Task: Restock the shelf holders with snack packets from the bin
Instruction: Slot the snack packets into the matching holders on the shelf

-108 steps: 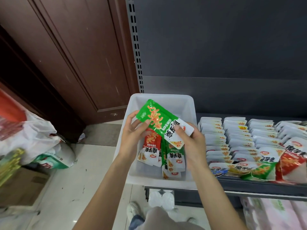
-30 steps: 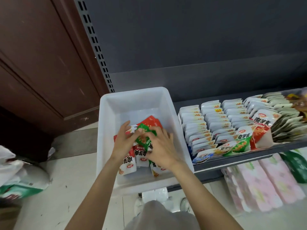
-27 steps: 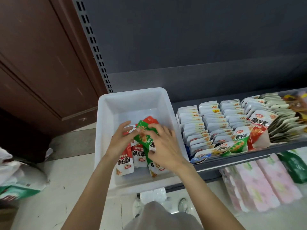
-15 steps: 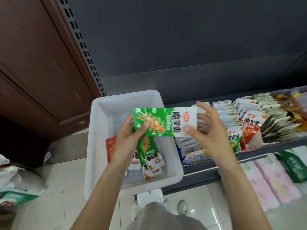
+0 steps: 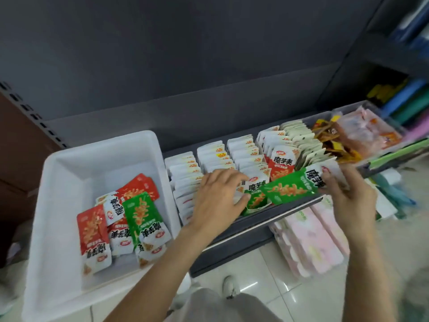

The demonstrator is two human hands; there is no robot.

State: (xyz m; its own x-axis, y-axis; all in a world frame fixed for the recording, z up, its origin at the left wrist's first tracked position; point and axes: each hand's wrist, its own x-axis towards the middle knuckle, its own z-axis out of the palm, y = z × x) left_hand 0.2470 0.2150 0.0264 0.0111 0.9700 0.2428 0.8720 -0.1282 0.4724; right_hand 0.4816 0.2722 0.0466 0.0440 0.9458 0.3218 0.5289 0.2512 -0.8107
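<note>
Green packet [image 5: 291, 188] hangs over the shelf's front edge, pinched at its white end by the right hand [image 5: 348, 196]; the left hand [image 5: 218, 196], fingers straight, presses rows aside, likely opening a slot. White bin [image 5: 58, 177] holds more.

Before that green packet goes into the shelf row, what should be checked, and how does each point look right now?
1. Right hand grips the green packet: ok.
2. Left hand holds the row of packets back: ok.
3. Gap open for the packet: cannot tell, the hand hides it.
4. Packet upright like its neighbours: not ok, it lies sideways.
5. Bin holds more packets: ok.
</note>
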